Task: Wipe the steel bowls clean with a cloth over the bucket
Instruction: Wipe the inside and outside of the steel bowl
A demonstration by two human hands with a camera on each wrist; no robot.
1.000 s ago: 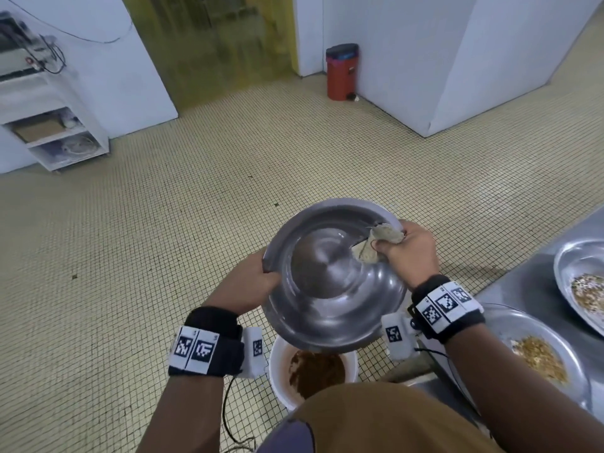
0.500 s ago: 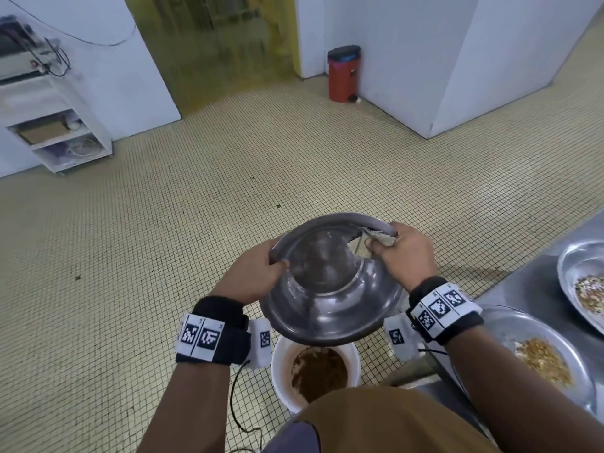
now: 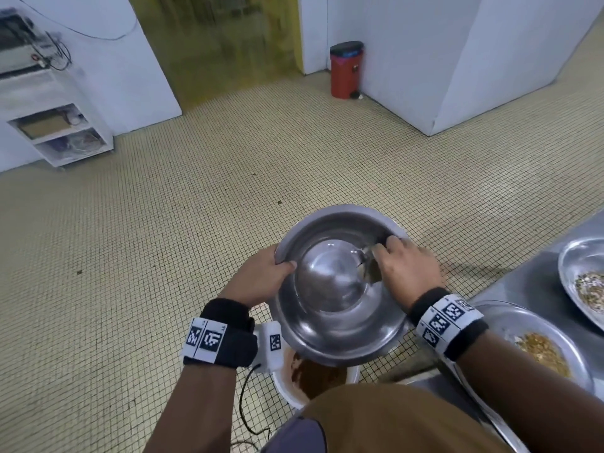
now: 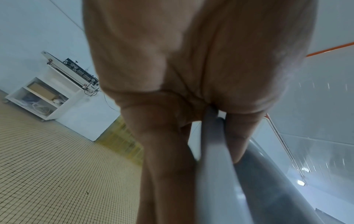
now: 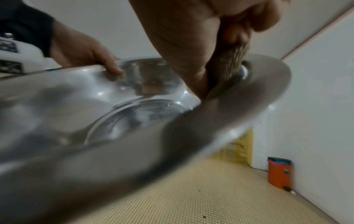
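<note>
A large steel bowl (image 3: 336, 289) hangs in the air above a white bucket (image 3: 287, 392) that holds brown waste. My left hand (image 3: 261, 276) grips the bowl's left rim (image 4: 212, 136), thumb inside and fingers underneath. My right hand (image 3: 405, 266) holds a crumpled beige cloth (image 3: 367, 268) and presses it against the inner right wall of the bowl (image 5: 134, 118). In the right wrist view the cloth (image 5: 226, 66) is bunched between my thumb and fingers. Most of the cloth is hidden under my hand.
Two steel bowls with food scraps, one near (image 3: 555, 331) and one farther (image 3: 568, 273), sit on the steel counter (image 3: 523, 286) at the right. A red pedal bin (image 3: 345, 70) stands by the far wall. A white shelf unit (image 3: 58, 135) is at the far left.
The bowl has tilted back so its opening faces up more. My right hand with the cloth has slid down from the upper right rim to the inner wall.
</note>
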